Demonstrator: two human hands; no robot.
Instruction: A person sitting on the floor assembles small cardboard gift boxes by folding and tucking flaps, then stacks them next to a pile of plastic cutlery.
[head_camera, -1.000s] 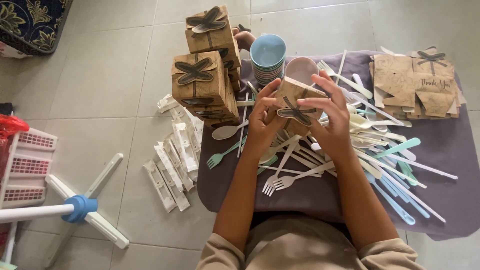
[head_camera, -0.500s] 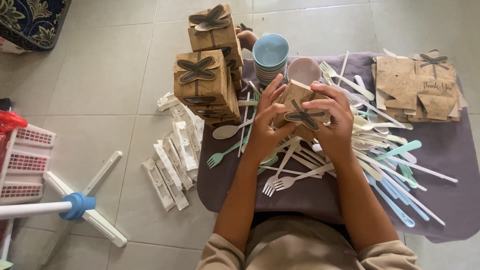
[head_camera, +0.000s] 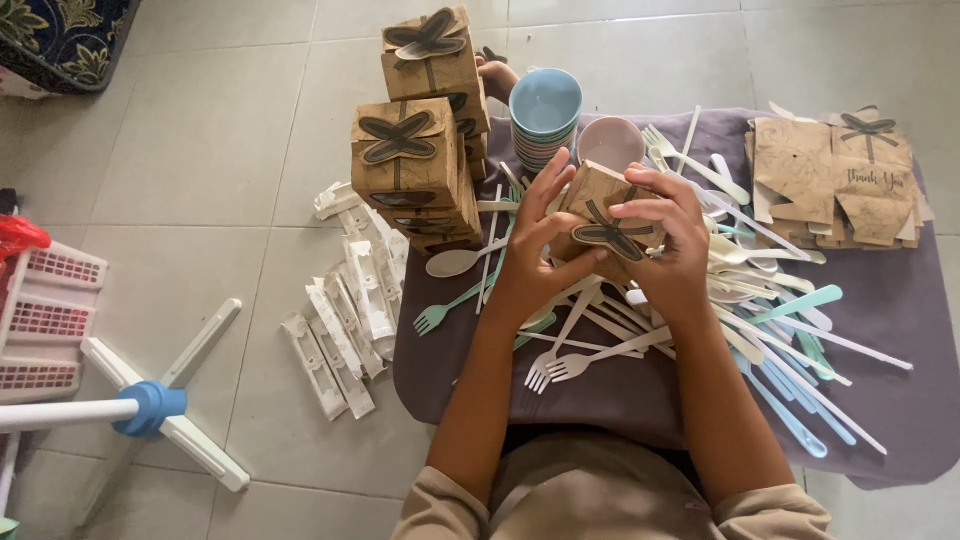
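Both hands hold a small brown cardboard gift box (head_camera: 607, 212) with a dark petal-shaped closure on top, above a purple cloth (head_camera: 900, 330). My left hand (head_camera: 530, 250) grips its left side, fingers spread up along the edge. My right hand (head_camera: 672, 240) covers its right side, fingertips pressing on the petal flaps. Under the hands lie several plastic forks and spoons (head_camera: 600, 340) in white, mint and blue.
Two stacks of closed brown boxes (head_camera: 415, 160) stand at the left. Stacked blue cups (head_camera: 545, 115) and a pink cup (head_camera: 610, 142) sit behind. Flat unfolded boxes (head_camera: 840, 180) lie at far right. White plastic strips (head_camera: 340, 320) and a white-blue stand (head_camera: 150, 405) rest on the tiled floor.
The box has tilted slightly in my hands, and my right fingers have shifted over the petal flaps. Nothing else has moved.
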